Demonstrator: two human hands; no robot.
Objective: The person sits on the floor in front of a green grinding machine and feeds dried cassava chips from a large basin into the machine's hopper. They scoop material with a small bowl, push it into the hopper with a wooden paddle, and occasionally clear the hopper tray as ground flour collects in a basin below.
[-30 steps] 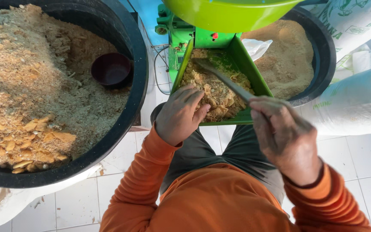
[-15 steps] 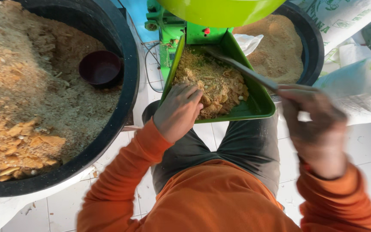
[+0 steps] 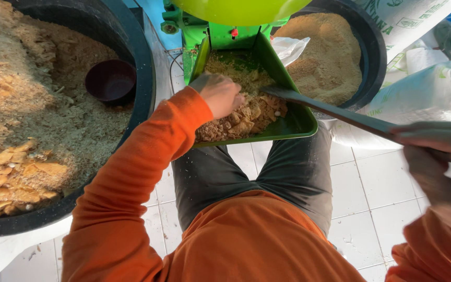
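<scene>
Pressing knuckles-down into the crumbly brown chunks (image 3: 246, 117) in the green tray (image 3: 301, 122), the left hand (image 3: 219, 94) curls loosely, while the right hand (image 3: 439, 156) grips a long stick (image 3: 335, 112) angled in to stir.

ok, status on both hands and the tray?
Left hand down in the crumbly feed in the green tray. Right hand gripping a long dark stick, tip in the tray. Nothing blocking.

Crumbly brown feed chunks (image 3: 241, 122) are lying heaped in a tilted green tray (image 3: 301, 122), a dark flat stick (image 3: 335, 112) slanting in from the right.
</scene>
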